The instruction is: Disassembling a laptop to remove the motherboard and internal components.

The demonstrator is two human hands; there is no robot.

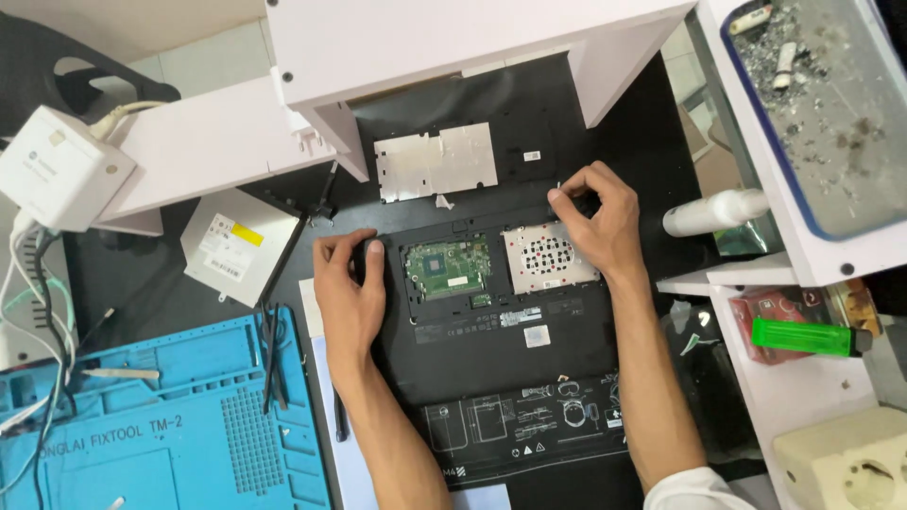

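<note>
A black laptop base (pixel 491 349) lies bottom side up on the dark bench, its access panel off, showing a green circuit board (pixel 447 266) and a silver perforated drive bay (pixel 549 257). My left hand (pixel 348 288) rests flat on the laptop's left edge, pressing it down. My right hand (pixel 600 222) pinches a small pale part at the laptop's upper right corner, just above the drive bay. A removed black cover with silver foil shielding (pixel 436 161) lies beyond the laptop.
A white optical drive (pixel 238 246) lies left of the laptop, with black tweezers (pixel 272 357) and a blue repair mat (pixel 161 416) in front of it. A white power adapter (pixel 57 168) sits far left. On the right are a white bottle (pixel 715 212), a green lighter (pixel 803 336), a socket block (pixel 850 463).
</note>
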